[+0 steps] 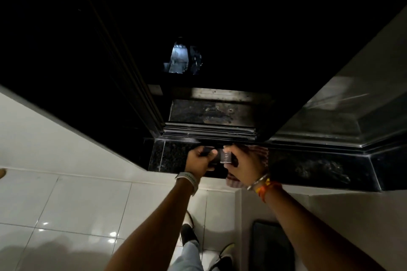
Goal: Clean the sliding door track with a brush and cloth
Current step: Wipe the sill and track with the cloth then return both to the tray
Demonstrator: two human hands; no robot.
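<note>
- The sliding door track (209, 131) runs across the middle of my view as a band of dark parallel rails, just beyond a black speckled stone sill (171, 156). Past the rails is a grimy, stained metal ledge (211, 112). I read the stance as deliberate: standing square to the opening puts the rails within reach of both arms.
- The white tiled floor (77, 204) fills the lower left, with my feet showing at the bottom. A dark mat (271, 246) lies to the right.
- The cloth (259, 153), striped pink and white, lies on the sill under and beside my right hand (244, 165). I judge it is parked there so it is ready for wiping once loose dirt is lifted.
- My left hand (200, 160) is closed around the dark handle end of the brush (220, 157), which lies across the sill just short of the track.
- My right hand is curled over the brush's pale ridged end, fingers wrapped on it. It also rests on the cloth, though I cannot tell whether it pinches the cloth as well.
- Both hands meet on the brush, probably to steady or adjust it before it goes into the rails. None of it touches the rails, so scrubbing looks not yet begun here.
- A watch (189, 180) sits on the left wrist, and bands (263, 185) on the right.
</note>
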